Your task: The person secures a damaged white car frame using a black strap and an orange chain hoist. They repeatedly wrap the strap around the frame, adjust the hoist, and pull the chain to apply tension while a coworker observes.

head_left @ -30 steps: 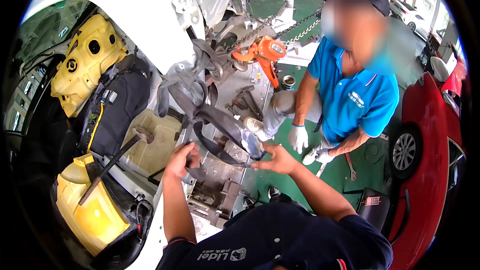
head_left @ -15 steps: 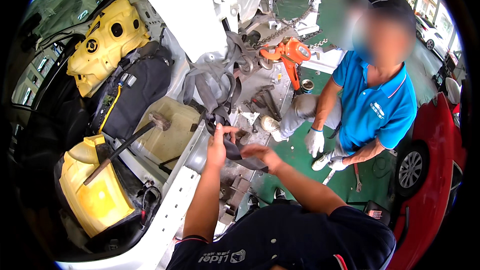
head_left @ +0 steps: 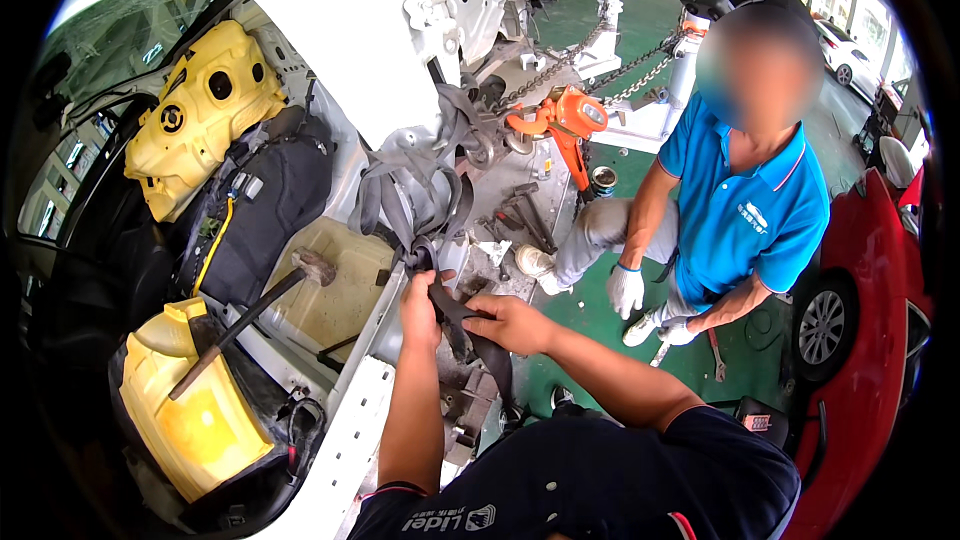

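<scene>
A dark grey webbing strap (head_left: 452, 309) runs between my hands, and its loose end hangs down past my right hand. My left hand (head_left: 419, 312) is closed on it near a knotted bunch. My right hand (head_left: 508, 324) pinches it a little further right, thumb on top. Beyond my hands, more grey webbing (head_left: 405, 190) hangs in tangled loops beside the white car body (head_left: 350, 60). An orange lever chain hoist (head_left: 578, 112) with hooks and chains is next to that bundle. What lies under my left fingers is hidden.
A sledgehammer (head_left: 250, 315) lies across the opened car at left, by yellow moulded parts (head_left: 195, 400). To the right crouches a co-worker in a blue shirt (head_left: 750, 200) and white gloves. Hand tools (head_left: 530, 220) lie on the metal platform. A red car (head_left: 860, 340) stands far right.
My right hand has closed on the strap from a looser, spread pose. Both hands are lower and nearer each other, and the strap end now hangs down.
</scene>
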Motion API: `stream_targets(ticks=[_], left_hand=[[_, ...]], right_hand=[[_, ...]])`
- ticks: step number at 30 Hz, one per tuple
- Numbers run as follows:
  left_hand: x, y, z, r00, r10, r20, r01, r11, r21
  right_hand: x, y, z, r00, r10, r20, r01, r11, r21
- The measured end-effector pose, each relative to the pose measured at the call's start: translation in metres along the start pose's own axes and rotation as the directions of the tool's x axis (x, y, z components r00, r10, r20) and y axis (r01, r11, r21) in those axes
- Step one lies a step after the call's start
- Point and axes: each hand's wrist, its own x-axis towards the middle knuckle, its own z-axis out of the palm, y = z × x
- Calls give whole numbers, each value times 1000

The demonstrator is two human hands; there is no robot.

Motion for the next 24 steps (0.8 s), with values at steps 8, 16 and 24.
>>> stream_targets(ticks=[8, 16, 24], left_hand=[[-4, 2, 4, 997, 47, -62, -57, 983, -174], [-1, -2, -13, 991, -34, -133, 13, 987, -162], [-15, 20, -4, 968, -158, 194, 188, 972, -144]], right_hand=[[28, 30, -31, 998, 26, -63, -18, 994, 111], [67, 43, -41, 985, -152, -81, 141, 982, -125], [115, 51, -20, 864, -407, -295, 174, 793, -583]])
